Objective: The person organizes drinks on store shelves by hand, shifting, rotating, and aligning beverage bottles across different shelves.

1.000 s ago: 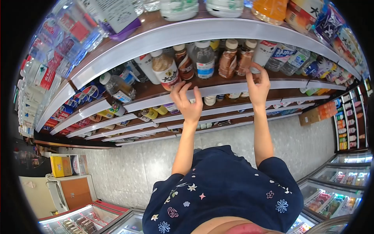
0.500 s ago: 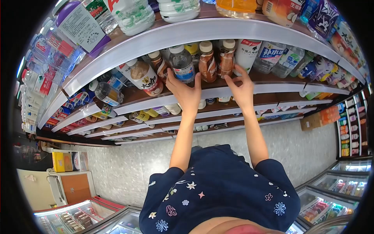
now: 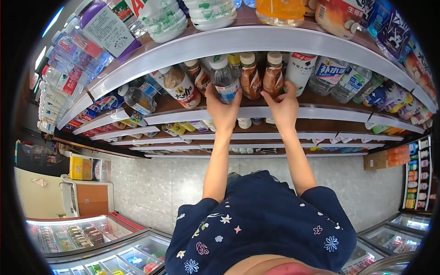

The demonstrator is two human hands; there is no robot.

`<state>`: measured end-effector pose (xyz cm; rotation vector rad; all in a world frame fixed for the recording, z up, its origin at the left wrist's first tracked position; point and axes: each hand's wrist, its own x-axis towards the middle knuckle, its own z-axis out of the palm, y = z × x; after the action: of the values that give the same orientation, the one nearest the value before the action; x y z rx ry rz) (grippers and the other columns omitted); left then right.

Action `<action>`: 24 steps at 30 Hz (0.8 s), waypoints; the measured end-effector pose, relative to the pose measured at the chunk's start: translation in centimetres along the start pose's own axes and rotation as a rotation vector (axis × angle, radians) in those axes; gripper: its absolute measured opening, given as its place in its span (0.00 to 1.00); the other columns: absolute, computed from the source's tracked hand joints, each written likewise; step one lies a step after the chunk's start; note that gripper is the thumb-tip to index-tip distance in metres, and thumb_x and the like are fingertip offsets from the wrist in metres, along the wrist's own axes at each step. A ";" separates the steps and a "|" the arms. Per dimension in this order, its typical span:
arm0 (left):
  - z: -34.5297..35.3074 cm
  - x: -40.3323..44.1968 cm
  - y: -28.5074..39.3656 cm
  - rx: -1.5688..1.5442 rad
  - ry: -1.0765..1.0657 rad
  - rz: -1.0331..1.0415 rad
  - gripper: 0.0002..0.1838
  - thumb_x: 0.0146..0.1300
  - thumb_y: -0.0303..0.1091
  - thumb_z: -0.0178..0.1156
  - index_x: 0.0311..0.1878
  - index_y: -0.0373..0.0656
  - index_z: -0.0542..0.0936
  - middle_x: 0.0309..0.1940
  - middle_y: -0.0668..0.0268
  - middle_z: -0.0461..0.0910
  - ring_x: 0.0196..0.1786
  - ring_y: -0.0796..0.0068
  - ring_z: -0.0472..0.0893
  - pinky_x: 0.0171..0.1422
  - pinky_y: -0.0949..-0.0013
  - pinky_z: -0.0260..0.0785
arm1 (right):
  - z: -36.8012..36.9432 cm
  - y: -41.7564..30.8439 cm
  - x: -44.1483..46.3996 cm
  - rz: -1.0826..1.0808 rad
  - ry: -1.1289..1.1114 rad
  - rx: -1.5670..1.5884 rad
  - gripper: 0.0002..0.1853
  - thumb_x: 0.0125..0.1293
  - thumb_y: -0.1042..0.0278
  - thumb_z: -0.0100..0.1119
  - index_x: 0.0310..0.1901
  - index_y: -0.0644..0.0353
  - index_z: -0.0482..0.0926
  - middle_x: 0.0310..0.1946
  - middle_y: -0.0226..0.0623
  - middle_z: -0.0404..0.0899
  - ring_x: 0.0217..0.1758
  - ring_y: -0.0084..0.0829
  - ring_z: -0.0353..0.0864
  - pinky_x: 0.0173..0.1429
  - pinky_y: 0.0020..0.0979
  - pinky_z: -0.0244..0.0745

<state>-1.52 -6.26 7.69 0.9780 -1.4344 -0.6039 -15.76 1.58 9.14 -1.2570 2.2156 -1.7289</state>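
Observation:
A clear plastic bottle with a blue-and-white label (image 3: 225, 75) leans slightly on the shelf; my left hand (image 3: 223, 110) has its thumb and fingers on either side of the lower part. Two brown drink bottles stand to its right. Around the base of the right-hand brown bottle (image 3: 273, 75), my right hand (image 3: 283, 110) curls its thumb and fingers. A white bottle (image 3: 300, 73) stands just right of those fingers. Between my hands is the other brown bottle (image 3: 250, 78). Another brown bottle (image 3: 198, 75) is left of the clear one.
A large light-brown bottle (image 3: 179, 87) and clear water bottles (image 3: 326, 75) flank this row. The upper shelf edge (image 3: 220, 39) runs above my hands, the lower edge (image 3: 321, 112) below. Chest freezers (image 3: 91, 243) stand behind me, and a cardboard box (image 3: 375, 160) sits on the floor.
My left hand has closed on the clear bottle, which now leans a little. My right fingers have moved around the base of the brown bottle. The whole view has shifted slightly.

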 end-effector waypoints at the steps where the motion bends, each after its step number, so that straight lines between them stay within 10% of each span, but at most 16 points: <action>1: -0.4 -0.2 -0.1 -0.014 -0.012 -0.005 0.44 0.48 0.36 0.76 0.63 0.28 0.62 0.57 0.44 0.73 0.57 0.54 0.77 0.61 0.60 0.69 | 0.3 0.5 0.1 -0.024 0.012 0.011 0.36 0.50 0.54 0.76 0.55 0.67 0.70 0.44 0.47 0.75 0.29 0.38 0.80 0.35 0.38 0.75; 12: -5.2 -0.6 2.0 -0.154 0.087 0.275 0.45 0.46 0.29 0.77 0.65 0.31 0.63 0.56 0.52 0.74 0.55 0.65 0.77 0.59 0.66 0.69 | 2.8 -0.8 0.0 -0.238 -0.035 -0.112 0.36 0.50 0.49 0.74 0.56 0.62 0.74 0.47 0.43 0.77 0.48 0.47 0.80 0.47 0.40 0.77; 24: -3.3 -1.6 2.7 -0.178 -0.021 0.162 0.43 0.45 0.31 0.78 0.64 0.31 0.65 0.55 0.53 0.75 0.56 0.65 0.78 0.60 0.63 0.71 | 0.8 -0.3 -0.2 -0.170 -0.075 0.000 0.29 0.48 0.57 0.75 0.48 0.62 0.76 0.40 0.41 0.75 0.33 0.40 0.78 0.38 0.37 0.75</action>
<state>1.04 -2.90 9.46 0.7104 -1.4363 -0.6115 -15.07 1.05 8.96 -1.5245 2.1235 -1.7049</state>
